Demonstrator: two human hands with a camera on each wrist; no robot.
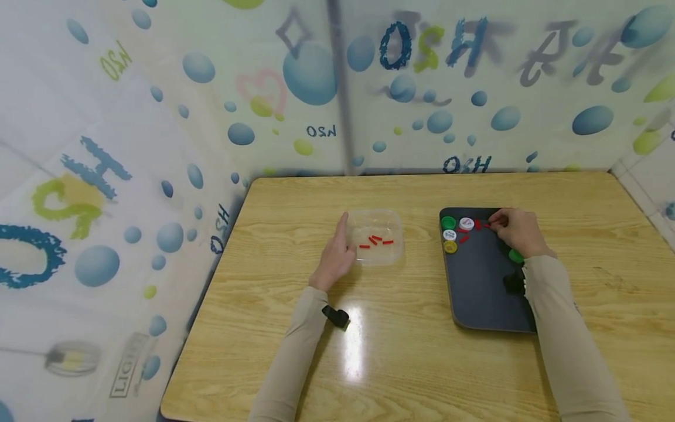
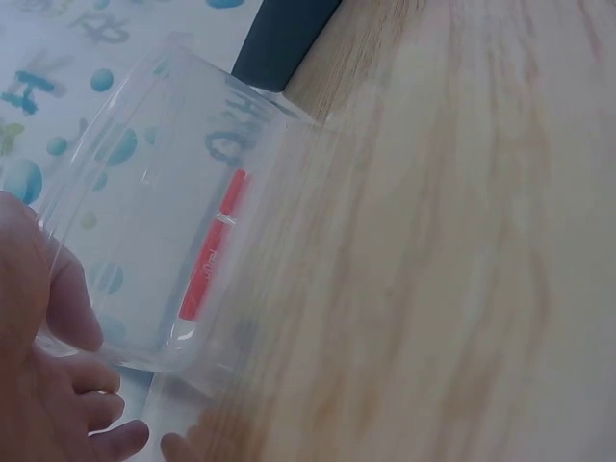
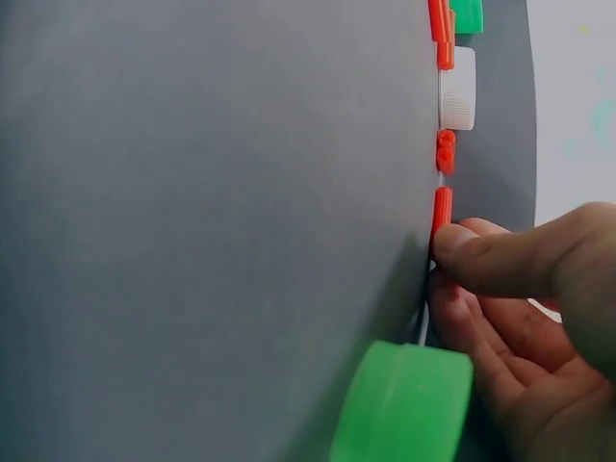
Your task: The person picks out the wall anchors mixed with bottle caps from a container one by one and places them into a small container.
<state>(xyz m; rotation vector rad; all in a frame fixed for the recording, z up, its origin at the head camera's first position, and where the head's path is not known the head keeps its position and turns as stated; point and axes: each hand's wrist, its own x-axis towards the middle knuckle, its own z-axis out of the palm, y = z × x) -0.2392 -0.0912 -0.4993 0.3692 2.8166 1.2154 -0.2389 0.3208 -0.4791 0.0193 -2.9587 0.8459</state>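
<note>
Head view: what stands on the table [image 1: 401, 363], and where?

A clear container [image 1: 387, 220] stands left of a dark tray [image 1: 482, 293], well apart from it. Four loose red sticks [image 1: 364, 247] lie across the middle of the container's floor.

How is the left hand [image 1: 336, 258] placed?

It lies at the container's left side, the index finger extended along that side toward the far corner. As the left wrist view shows, the thumb and bent fingers hold the near left corner.

And the right hand [image 1: 522, 231]?

It lies over the far right part of the tray. In the right wrist view, thumb and fingers pinch one end of a single stick [image 3: 443, 207]; the free end points left. Whether this stick touches the tray's surface cannot be told.

Which objects surround it?

Further loose pieces [image 1: 464, 239], also red, lie to its left. A green cap [image 1: 448, 223] occupies the tray's far left corner, with a white cap [image 1: 466, 224] to its right; on the near side follow a second white cap [image 1: 449, 235] and a yellow cap [image 1: 450, 247]. Another green cap [image 3: 399, 404] lies at the tray's right side, near the right hand.

What lies beyond?

A pale backdrop [image 1: 358, 117], printed with blue and green spots and lettering, rises behind the table's far edge.
</note>
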